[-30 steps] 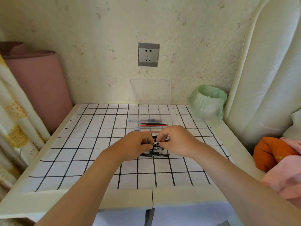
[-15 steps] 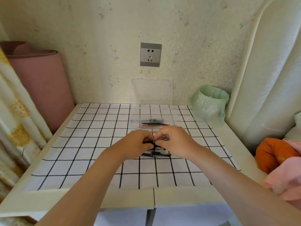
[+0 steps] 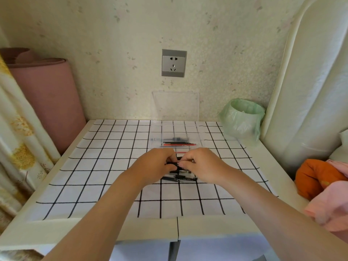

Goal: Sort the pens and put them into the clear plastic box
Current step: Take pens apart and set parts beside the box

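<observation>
My left hand (image 3: 157,164) and my right hand (image 3: 202,165) meet over the middle of the table, both pinching one black pen (image 3: 174,163) between their fingertips. Below the hands, a few black pens (image 3: 181,178) lie on the checked cloth. Just beyond the hands stands the clear plastic box (image 3: 199,136), lid leaning open against the wall. Inside it lie black and red pens (image 3: 178,143). A red pen (image 3: 180,152) peeks out just above my knuckles.
A white cloth with a black grid (image 3: 94,166) covers the white table. A green-bagged bin (image 3: 242,119) stands at the back right corner. A pink roll (image 3: 47,95) and curtain stand at the left; orange and pink cloth (image 3: 320,181) lies on the right.
My hands have drawn closer together on the black pen. They stay in the same place above the loose pens.
</observation>
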Demonstrator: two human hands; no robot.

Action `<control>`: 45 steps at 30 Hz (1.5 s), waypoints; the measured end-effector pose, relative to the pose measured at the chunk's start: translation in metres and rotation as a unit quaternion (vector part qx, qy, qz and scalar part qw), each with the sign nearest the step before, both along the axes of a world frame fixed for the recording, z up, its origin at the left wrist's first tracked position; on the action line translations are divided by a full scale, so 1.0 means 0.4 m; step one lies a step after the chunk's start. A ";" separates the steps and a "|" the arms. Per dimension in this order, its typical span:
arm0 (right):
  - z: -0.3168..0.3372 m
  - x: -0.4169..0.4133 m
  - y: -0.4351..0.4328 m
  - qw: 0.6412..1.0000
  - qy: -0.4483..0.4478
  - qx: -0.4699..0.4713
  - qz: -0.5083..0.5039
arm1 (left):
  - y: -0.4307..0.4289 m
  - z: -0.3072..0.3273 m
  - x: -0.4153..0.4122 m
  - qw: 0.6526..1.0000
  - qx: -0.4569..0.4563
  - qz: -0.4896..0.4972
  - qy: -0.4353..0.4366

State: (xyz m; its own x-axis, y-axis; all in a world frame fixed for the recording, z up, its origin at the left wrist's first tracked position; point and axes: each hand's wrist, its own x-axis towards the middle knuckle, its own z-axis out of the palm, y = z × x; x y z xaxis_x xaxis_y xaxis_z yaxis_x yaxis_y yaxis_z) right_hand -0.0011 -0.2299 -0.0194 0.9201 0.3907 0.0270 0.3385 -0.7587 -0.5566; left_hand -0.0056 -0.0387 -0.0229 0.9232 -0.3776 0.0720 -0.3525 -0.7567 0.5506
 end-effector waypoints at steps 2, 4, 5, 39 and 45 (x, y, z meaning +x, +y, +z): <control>0.002 -0.002 -0.002 0.999 -0.003 -0.029 0.017 | -0.002 0.000 -0.002 1.000 0.008 0.000 -0.001; 0.010 -0.004 -0.004 1.000 0.007 -0.021 0.018 | -0.004 -0.002 -0.002 1.000 0.015 -0.001 -0.003; 0.014 -0.004 -0.006 1.000 0.010 -0.020 0.012 | -0.005 -0.002 -0.002 1.000 0.017 0.000 -0.002; 0.024 -0.010 -0.002 0.994 0.008 -0.104 0.023 | 0.000 -0.015 0.010 1.000 -0.001 -0.021 -0.012; 0.030 -0.008 -0.003 0.994 -0.023 -0.102 0.011 | -0.003 -0.011 0.008 1.000 0.003 -0.022 -0.017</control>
